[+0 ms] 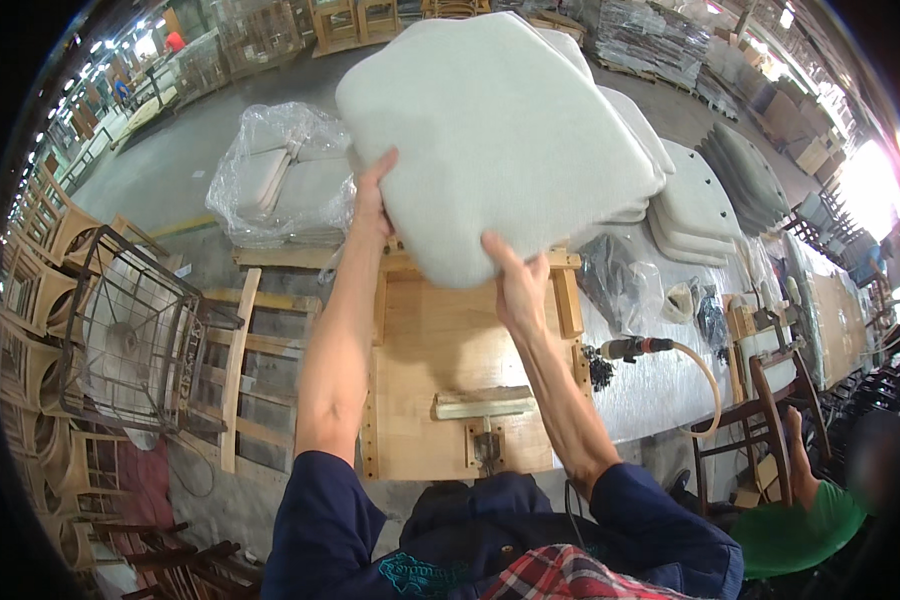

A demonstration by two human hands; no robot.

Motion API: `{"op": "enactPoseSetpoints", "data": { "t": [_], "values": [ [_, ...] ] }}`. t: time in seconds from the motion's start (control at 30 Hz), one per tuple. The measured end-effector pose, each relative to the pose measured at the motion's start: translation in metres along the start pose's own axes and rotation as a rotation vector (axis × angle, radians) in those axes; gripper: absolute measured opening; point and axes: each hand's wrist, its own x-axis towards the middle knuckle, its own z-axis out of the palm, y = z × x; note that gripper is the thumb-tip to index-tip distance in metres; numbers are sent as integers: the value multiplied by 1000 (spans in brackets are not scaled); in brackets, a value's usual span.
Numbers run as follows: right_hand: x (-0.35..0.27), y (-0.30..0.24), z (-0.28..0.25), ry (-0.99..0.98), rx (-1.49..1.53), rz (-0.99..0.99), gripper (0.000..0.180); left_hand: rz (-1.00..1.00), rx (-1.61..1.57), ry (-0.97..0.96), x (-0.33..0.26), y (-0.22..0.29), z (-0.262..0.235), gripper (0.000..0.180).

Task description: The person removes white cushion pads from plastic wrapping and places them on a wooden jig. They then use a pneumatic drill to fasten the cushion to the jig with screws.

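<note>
Seat cushion [500,140] held up above wooden jig [450,350] on surface [660,380]. Left hand [372,205] grips cushion's left edge, right hand [515,285] clasps its lower corner. Keep both grips firm, cushion level; lower squarely, clear of air tool [630,348] right of right hand.

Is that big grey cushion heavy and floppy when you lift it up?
Probably light: the left hand and right hand hold the grey seat cushion up by its edges alone. It looks fairly stiff, staying flat without drooping. Its woven fabric likely isn't slippery.
</note>
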Motion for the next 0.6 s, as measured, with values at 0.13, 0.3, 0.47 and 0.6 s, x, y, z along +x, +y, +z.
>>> {"op": "enactPoseSetpoints", "data": {
  "t": [0.13,0.3,0.47,0.6],
  "values": [
    [-38,15,-116,-141,354,228,81,101,216,-74,-86,-37,-43,84],
    [-70,67,-196,216,395,310,99,129,620,-1,-227,-35,-5,81],
    [-136,101,-148,232,624,671,108,269,865,-101,-278,-4,6,69],
    [-105,107,-115,-111,710,770,125,327,1115,-180,-299,35,40,58]
  ]
}}
